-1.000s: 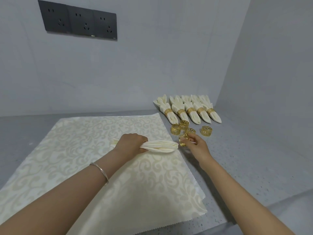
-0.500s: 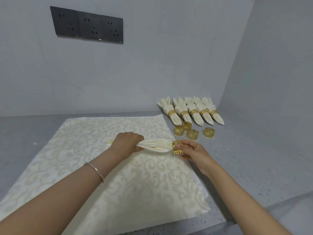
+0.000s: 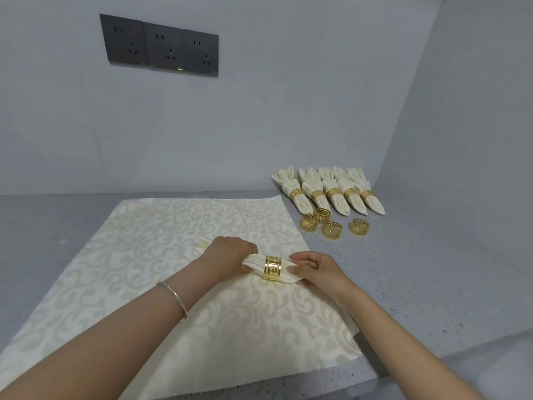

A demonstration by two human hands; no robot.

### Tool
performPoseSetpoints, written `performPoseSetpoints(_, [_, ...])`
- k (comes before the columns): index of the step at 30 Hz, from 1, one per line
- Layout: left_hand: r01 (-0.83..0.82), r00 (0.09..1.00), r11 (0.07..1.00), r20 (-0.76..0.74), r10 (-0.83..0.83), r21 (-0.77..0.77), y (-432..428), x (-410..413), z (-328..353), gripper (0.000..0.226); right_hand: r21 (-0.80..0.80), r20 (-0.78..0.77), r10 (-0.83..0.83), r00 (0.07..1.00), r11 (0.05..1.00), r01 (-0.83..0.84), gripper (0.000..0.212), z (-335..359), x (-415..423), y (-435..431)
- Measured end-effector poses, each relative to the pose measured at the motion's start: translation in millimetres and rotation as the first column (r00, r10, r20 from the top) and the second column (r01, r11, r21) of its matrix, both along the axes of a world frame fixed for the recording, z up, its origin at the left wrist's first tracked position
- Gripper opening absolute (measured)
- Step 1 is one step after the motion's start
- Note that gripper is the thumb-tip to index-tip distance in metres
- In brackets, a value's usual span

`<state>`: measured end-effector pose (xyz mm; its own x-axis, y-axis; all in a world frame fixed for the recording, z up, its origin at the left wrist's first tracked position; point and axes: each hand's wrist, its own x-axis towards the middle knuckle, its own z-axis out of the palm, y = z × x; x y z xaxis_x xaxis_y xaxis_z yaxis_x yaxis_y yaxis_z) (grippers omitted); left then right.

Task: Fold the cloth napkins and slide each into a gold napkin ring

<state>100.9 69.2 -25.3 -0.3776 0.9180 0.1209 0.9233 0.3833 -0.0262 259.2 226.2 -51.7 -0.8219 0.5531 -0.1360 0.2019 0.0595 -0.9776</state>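
Over the flat cream damask cloth (image 3: 184, 226), a rolled cream cloth napkin (image 3: 254, 262) lies crosswise, a gold fretwork napkin ring (image 3: 272, 268) around its middle; the left hand (image 3: 227, 255) curls its fingers round one end; the right hand (image 3: 317, 269) pinches the other end between thumb and fingers. Rear right on the grey table (image 3: 418, 269): five ringed napkins (image 3: 339, 205); four loose gold rings (image 3: 332, 228) just before them.

Five finished napkins (image 3: 334, 197) are lying beside the big cloth's (image 3: 173, 255) far right corner. Four loose gold rings (image 3: 331, 228) are sitting there too. One more ringed napkin (image 3: 255, 262) is being held over the cloth.
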Motion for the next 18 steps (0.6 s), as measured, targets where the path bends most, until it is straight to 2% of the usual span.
performPoseSetpoints(3, [0.085, 0.996, 0.996, 0.026, -0.085, -0.03, 5, 5, -2, 0.045, -0.038, -0.008, -0.014, 1.0, 0.999, 0.014, 0.022, -1, 2, -1])
performPoseSetpoints(6, [0.145, 0.983, 0.989, 0.115, -0.141, -0.029, 14, 16, -2, 0.061, -0.066, -0.026, -0.039, 0.999, 0.997, 0.037, 0.014, -2, 2, -4])
performPoseSetpoints(12, [0.117, 0.966, 0.992, 0.239, -0.102, -0.051, 17, 16, 1, 0.048, -0.052, -0.047, -0.05, 0.998, 0.998, 0.047, 0.013, 3, 4, -5])
performPoseSetpoints(18, [0.103, 0.983, 0.99, 0.161, -0.087, -0.093, 10, 1, 17, 0.049, -0.001, -0.082, -0.081, 0.993, 0.997, 0.081, 0.014, 7, 9, -3])
